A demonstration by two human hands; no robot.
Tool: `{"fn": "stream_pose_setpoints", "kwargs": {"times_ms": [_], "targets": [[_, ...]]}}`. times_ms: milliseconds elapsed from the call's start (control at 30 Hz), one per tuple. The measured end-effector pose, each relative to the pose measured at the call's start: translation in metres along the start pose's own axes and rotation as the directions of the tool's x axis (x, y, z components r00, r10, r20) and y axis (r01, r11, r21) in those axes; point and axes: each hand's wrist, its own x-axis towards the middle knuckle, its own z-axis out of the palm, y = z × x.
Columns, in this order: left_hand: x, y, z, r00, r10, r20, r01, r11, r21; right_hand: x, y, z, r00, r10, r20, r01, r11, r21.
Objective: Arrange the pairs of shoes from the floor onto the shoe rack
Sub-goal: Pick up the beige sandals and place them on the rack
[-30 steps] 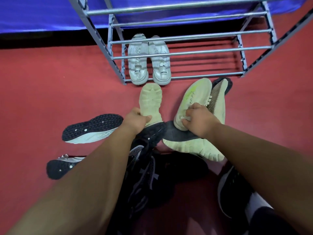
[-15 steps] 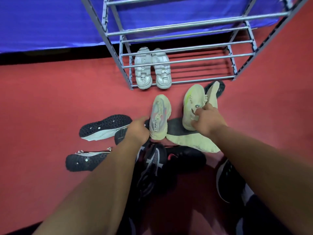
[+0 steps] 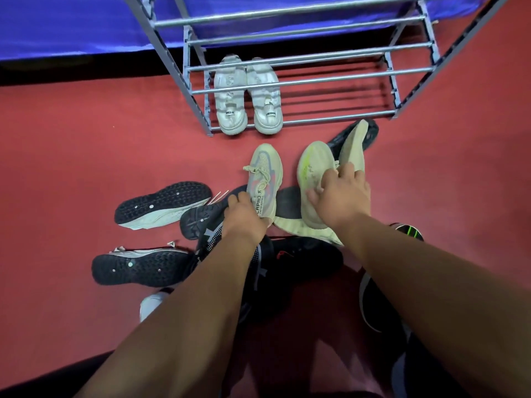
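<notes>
A grey metal shoe rack stands on the red floor, with a pair of white sneakers on its lowest shelf at the left. My left hand grips the heel of a cream knit sneaker with pink-grey sides, upright, toe toward the rack. My right hand rests over the heel of a cream sneaker with a lime streak, fingers spread on it. Another cream shoe leans on its side just right of it.
Scattered shoes lie around my arms: two black-soled shoes turned over at the left, black sneakers under my forearms, a black shoe at the right. A blue cloth hangs behind the rack. The rack's right part holds nothing.
The left-hand sneaker has turned from sole-up to upright. My right hand has shifted over the lime-streaked shoe's heel with fingers spreading. The view has moved closer to the rack.
</notes>
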Motion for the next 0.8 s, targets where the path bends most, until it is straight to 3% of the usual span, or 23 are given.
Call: {"fn": "stream_pose_setpoints", "kwargs": {"times_ms": [100, 167, 200, 267, 333, 367, 433, 500, 567, 667, 733, 800], "targets": [[-0.003, 0.019, 0.003, 0.995, -0.010, -0.103, 0.018, 0.997, 0.074, 0.011, 0.017, 0.000, 0.964, 0.256, -0.075, -0.238, 0.952, 0.193], [-0.003, 0.040, 0.005, 0.969, 0.153, -0.196, -0.135, 0.985, 0.104, 0.022, 0.033, 0.002, 0.896, 0.442, 0.054, -0.437, 0.851, 0.290], [-0.003, 0.052, 0.007, 0.952, 0.250, -0.174, -0.236, 0.967, 0.094, 0.028, 0.040, 0.003, 0.870, 0.464, 0.169, -0.493, 0.808, 0.322], [-0.004, 0.075, 0.011, 0.935, 0.349, 0.063, -0.348, 0.937, -0.022, 0.033, 0.051, 0.002, 0.840, 0.371, 0.396, -0.525, 0.741, 0.418], [-0.008, 0.090, 0.021, 0.881, 0.305, 0.362, -0.292, 0.952, -0.091, 0.030, 0.054, 0.001, 0.842, 0.287, 0.456, -0.521, 0.648, 0.555], [-0.010, 0.094, 0.026, 0.859, 0.279, 0.429, -0.293, 0.956, -0.034, 0.028, 0.055, 0.002, 0.856, 0.268, 0.442, -0.507, 0.600, 0.619], [-0.013, 0.096, 0.037, 0.882, 0.261, 0.393, -0.308, 0.949, 0.061, 0.026, 0.056, 0.007, 0.878, 0.243, 0.413, -0.478, 0.491, 0.728], [-0.013, 0.093, 0.040, 0.930, 0.267, 0.252, -0.269, 0.963, -0.027, 0.025, 0.054, 0.013, 0.876, 0.242, 0.418, -0.483, 0.442, 0.756], [-0.013, 0.086, 0.041, 0.946, 0.297, 0.132, -0.286, 0.953, -0.096, 0.027, 0.052, 0.011, 0.883, 0.270, 0.383, -0.468, 0.524, 0.712], [-0.012, 0.072, 0.037, 0.942, 0.332, -0.036, -0.333, 0.943, -0.018, 0.025, 0.052, 0.007, 0.931, 0.254, 0.262, -0.363, 0.720, 0.591], [-0.009, 0.065, 0.035, 0.948, 0.307, -0.089, -0.310, 0.950, -0.028, 0.021, 0.050, 0.007, 0.964, 0.220, 0.147, -0.262, 0.877, 0.403], [-0.007, 0.064, 0.034, 0.957, 0.276, -0.089, -0.280, 0.960, -0.031, 0.018, 0.044, 0.011, 0.976, 0.193, 0.100, -0.213, 0.942, 0.259]]}}
